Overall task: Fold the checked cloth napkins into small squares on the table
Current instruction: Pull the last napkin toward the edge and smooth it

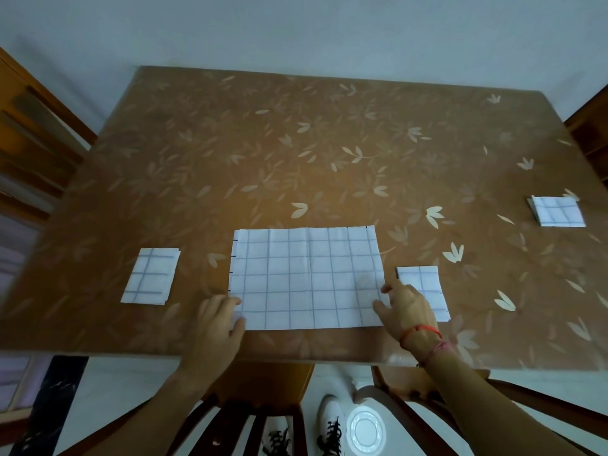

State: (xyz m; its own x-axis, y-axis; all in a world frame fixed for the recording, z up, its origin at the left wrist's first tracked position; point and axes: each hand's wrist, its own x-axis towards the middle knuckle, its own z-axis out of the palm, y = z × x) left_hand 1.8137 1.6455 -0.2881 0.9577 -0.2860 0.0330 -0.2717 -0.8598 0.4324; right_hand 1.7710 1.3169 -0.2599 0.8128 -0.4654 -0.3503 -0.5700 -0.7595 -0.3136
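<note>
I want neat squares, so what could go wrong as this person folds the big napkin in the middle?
1. The right hand sits over the folded napkin beside it; lifting that corner could drag or open the finished square.
2. The open napkin lies close to the table's near edge, so a pull toward the person might slide it off.
3. Its left edge looks slightly uneven, so the next fold may come out skewed unless the left hand aligns the corners.

Open brown leaf-patterned tabletop (296,143) stretches beyond the white checked rectangular cloth (306,278) — small folded checked squares flank it: left square (149,276), near-right square (419,281), far-right square (557,212).
</note>
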